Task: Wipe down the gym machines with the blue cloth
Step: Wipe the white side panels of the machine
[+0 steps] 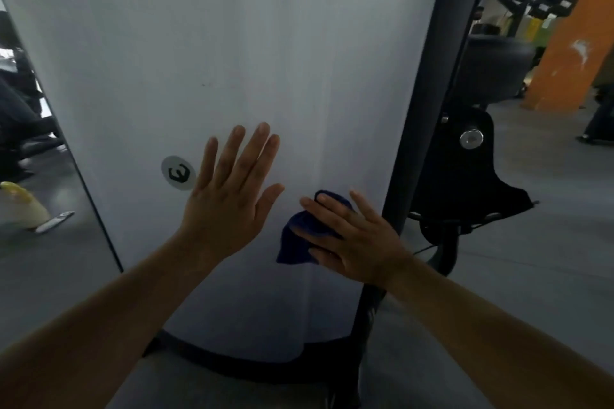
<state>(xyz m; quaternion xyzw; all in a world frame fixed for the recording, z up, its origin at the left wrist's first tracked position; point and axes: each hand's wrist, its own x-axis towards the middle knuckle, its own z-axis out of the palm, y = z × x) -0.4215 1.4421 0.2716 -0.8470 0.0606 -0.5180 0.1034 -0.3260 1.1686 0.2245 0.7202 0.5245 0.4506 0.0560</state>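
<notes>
A tall white panel (232, 60) of a gym machine fills the middle of the view. My left hand (229, 189) lies flat on it with straight, spread fingers, just right of a round logo sticker (178, 173). My right hand (349, 239) presses the dark blue cloth (295, 239) against the panel's lower right part with straight fingers. The cloth is bunched and sticks out from under the hand on the left and at the fingertips.
A black upright post (428, 109) borders the panel on the right. Beyond it are a black pad (491, 70), a black bracket with a silver knob (471, 139) and an orange column (571, 43). A pale spray bottle (20, 206) stands on the grey floor at left.
</notes>
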